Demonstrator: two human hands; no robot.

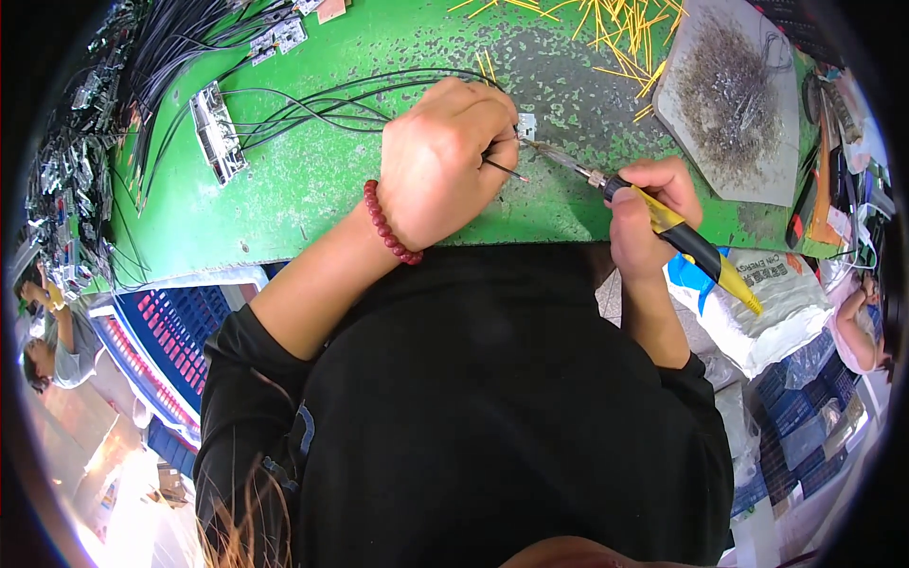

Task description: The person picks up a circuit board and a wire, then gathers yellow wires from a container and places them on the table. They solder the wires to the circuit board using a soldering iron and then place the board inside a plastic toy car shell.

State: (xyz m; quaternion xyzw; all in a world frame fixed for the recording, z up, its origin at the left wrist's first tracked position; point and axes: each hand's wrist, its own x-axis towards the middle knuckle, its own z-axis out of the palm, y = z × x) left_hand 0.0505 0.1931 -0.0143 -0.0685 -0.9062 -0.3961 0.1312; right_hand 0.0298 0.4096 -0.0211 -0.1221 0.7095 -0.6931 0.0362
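Holding the black cable [507,171] between closed fingers, our left hand [445,156] is just left of the iron [694,248]; the cable's end points toward the iron's tip. Our right hand [642,235] is wrapped around the iron's handle like around a pen. We judge the cable light, smooth and a little springy, with its thin end easy to bend. We should grip its black cover, near the end but away from the tip, which may be hot. A white piece [526,126] lies just beyond this tip; yellow sticks [625,38] lie farther beyond the iron.
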